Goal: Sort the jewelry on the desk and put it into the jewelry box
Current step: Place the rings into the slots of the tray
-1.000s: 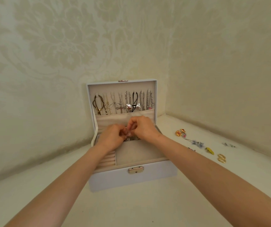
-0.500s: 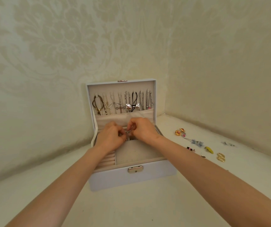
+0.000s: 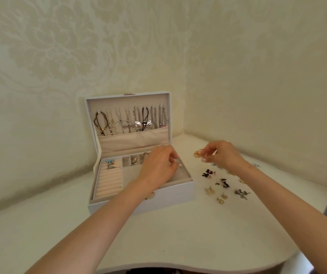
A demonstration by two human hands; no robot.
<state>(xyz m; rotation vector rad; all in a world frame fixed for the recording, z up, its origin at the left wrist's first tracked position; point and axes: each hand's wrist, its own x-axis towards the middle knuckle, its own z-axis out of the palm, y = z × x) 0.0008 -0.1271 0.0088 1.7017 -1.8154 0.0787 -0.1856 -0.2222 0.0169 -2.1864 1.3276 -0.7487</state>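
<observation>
Clearly the weak point is the pick on the right: our right hand [image 3: 222, 155] has its curled fingertips just beside a small gold piece [image 3: 197, 153] at the far end of the loose earrings [image 3: 224, 183] scattered on the white table [image 3: 178, 244], and we cannot tell whether the pinch has closed on it. Something so small and smooth could slip from a shallow pinch and skitter toward the wall or in among its neighbours, muddling the pairs we mean to sort. Our right forearm passes above the nearer dark and gold earrings, so a low carry toward the box could sweep some of them to the table's edge. The jewelry box [image 3: 178, 191] stands open just left of the scatter, its lid upright with necklaces [image 3: 131, 119] hanging inside. Our left hand [image 3: 158, 167] is over the box's right side, fingers loosely curled, and we cannot tell whether it holds anything. Were it to lean on the rim or knock the lid, the box might shift and the chains swing and tangle.
</observation>
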